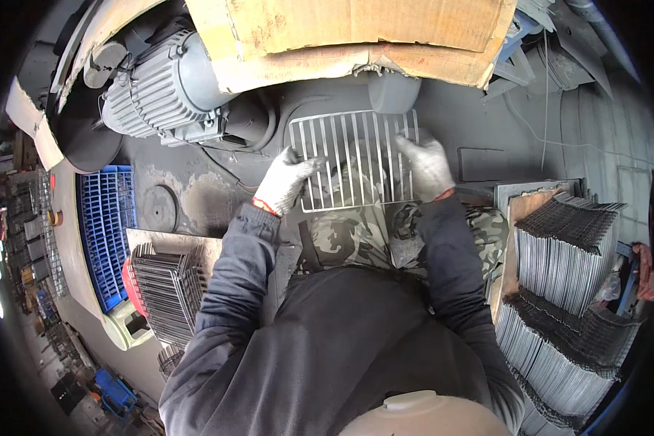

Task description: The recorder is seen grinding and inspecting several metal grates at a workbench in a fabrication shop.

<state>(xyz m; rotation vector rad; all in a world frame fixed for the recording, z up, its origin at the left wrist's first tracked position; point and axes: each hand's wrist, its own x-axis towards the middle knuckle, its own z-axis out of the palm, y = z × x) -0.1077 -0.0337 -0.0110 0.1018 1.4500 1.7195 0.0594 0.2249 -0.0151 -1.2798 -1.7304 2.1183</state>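
A shiny rectangular wire grid rack is held flat over my knees, just below a round grey machine part. My left hand, in a grey-white knit glove, grips the rack's left edge. My right hand, gloved the same way, grips its right edge. Camouflage trousers show through the wires beneath it.
A grey electric motor sits at upper left under a cardboard sheet. Stacks of wire racks stand on my right and at my left. A blue plastic crate lies further left on the dark floor.
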